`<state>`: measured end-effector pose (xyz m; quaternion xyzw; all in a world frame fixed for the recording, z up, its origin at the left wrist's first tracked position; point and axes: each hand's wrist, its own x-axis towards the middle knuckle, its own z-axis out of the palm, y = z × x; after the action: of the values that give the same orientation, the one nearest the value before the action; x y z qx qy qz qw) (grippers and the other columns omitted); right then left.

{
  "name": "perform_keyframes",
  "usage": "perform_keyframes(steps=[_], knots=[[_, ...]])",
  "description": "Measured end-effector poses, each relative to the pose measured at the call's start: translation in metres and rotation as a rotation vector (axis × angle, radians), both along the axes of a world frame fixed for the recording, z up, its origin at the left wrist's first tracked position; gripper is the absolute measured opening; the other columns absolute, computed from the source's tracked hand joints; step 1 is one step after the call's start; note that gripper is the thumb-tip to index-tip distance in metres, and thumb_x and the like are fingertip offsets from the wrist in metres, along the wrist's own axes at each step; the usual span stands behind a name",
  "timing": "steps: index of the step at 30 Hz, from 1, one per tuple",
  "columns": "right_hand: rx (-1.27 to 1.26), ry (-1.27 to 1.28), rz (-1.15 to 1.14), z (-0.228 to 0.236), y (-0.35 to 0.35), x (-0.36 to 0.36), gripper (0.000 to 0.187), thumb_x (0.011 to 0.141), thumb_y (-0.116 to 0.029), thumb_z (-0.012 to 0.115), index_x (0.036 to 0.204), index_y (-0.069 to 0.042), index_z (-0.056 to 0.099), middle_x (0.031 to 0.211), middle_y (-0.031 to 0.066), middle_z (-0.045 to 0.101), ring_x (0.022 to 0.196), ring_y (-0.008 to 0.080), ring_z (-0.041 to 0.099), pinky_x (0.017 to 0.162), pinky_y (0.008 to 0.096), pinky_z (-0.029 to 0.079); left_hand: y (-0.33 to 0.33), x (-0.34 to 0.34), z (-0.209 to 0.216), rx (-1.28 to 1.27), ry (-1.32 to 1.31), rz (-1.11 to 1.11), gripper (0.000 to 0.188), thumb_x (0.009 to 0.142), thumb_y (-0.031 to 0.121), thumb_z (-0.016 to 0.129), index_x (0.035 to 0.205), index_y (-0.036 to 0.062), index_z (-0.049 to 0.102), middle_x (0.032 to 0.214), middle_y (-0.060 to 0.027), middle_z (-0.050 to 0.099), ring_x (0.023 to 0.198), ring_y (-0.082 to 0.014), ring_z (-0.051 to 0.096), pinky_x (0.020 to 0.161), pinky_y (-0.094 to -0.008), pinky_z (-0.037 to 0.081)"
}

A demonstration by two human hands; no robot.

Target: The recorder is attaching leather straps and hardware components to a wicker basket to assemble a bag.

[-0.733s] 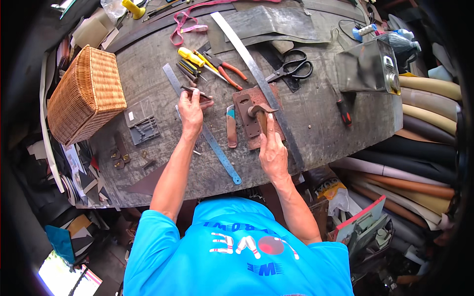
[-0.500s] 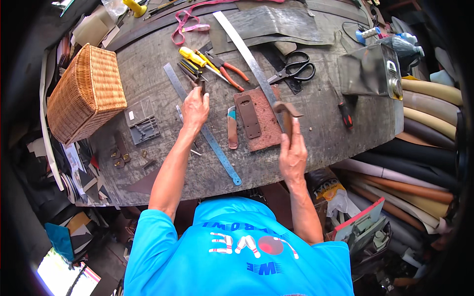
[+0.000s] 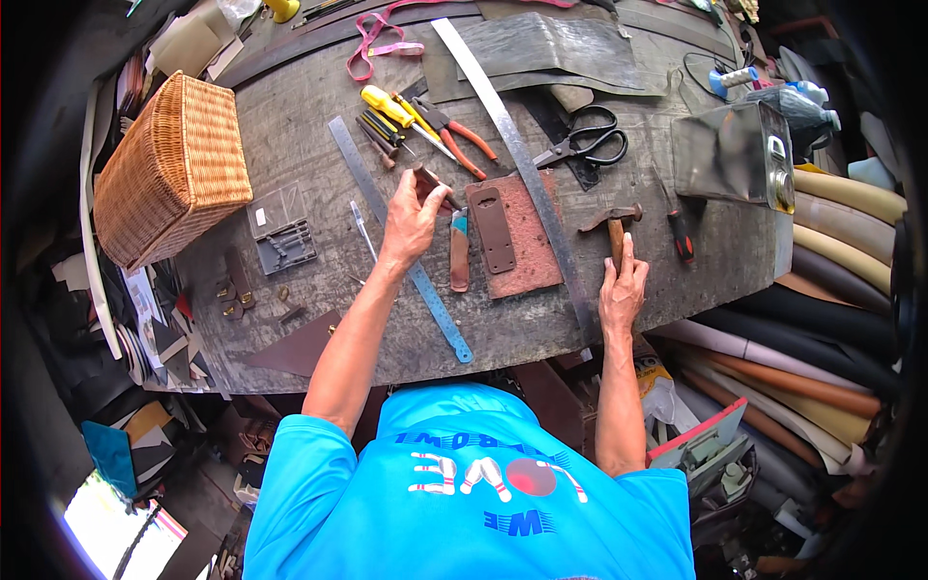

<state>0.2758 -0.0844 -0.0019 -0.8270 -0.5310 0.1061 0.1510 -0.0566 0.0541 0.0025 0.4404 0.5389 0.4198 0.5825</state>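
Holding hammer [image 3: 616, 230], right grip [image 3: 622, 293] outstretched

Room lies between scissors [image 3: 570, 145] and hammer [image 3: 616, 230] — screwdriver [image 3: 681, 234] blocks rightward.

On the grey counter [image 3: 667, 300], the rough reddish rectangular slab [image 3: 527, 251] bears the brown oblong leather piece [image 3: 495, 237]; the long steel straightedge [image 3: 486, 87] crosses the slab's right edge. Left of the slab come the slim metal ruler [image 3: 440, 311], then the tan wicker basket [image 3: 174, 174]; right, the wooden-handled metal hammer [image 3: 616, 240]. Behind it lie the red-handled pliers [image 3: 449, 129] and black-handled scissors [image 3: 561, 153].
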Motion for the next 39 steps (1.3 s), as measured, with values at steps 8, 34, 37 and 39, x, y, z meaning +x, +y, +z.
perform_keyframes(steps=[8,34,37,39], knots=[[0.256,0.052,0.31,0.041,0.027,-0.091,0.042,0.093,-0.02,0.07,0.131,-0.004,0.061,0.107,0.015,0.058,0.1,0.0304,0.056,0.086,0.0418,0.049,-0.006,-0.01,-0.013,0.189,0.751,0.006,0.021,0.09,0.012,0.067,0.102,-0.0001,0.054,0.083,-0.0184,0.062,0.078,-0.0382,0.064,0.07,-0.0474,0.05],[0.004,1.373,0.02,0.036,0.058,-0.144,0.03,0.095,-0.005,0.07,0.124,0.001,0.064,0.101,0.0015,0.07,0.089,0.0057,0.063,0.08,0.0208,0.053,-0.006,-0.013,-0.024,0.228,0.802,0.114,0.028,0.089,0.015,0.073,0.105,-0.0004,0.057,0.071,-0.0143,0.064,0.069,-0.0324,0.066,0.066,-0.0434,0.051],[-0.017,1.467,-0.003,0.051,0.058,-0.152,0.027,0.096,-0.007,0.068,0.122,0.0,0.065,0.097,0.0025,0.071,0.084,0.0054,0.064,0.074,0.0206,0.055,-0.006,-0.012,-0.018,0.266,0.826,0.112,0.029,0.088,0.014,0.074,0.107,0.0006,0.057,0.071,-0.0143,0.064,0.069,-0.0338,0.065,0.066,-0.0436,0.051],[-0.082,1.508,0.044,0.056,0.057,-0.156,0.027,0.097,-0.008,0.067,0.123,0.001,0.064,0.103,0.0072,0.073,0.089,0.0079,0.067,0.076,0.0228,0.057,-0.013,-0.023,-0.008,0.257,0.798,0.129,0.025,0.089,0.013,0.073,0.107,0.0009,0.059,0.071,-0.0119,0.063,0.066,-0.0272,0.065,0.062,-0.0402,0.051]])
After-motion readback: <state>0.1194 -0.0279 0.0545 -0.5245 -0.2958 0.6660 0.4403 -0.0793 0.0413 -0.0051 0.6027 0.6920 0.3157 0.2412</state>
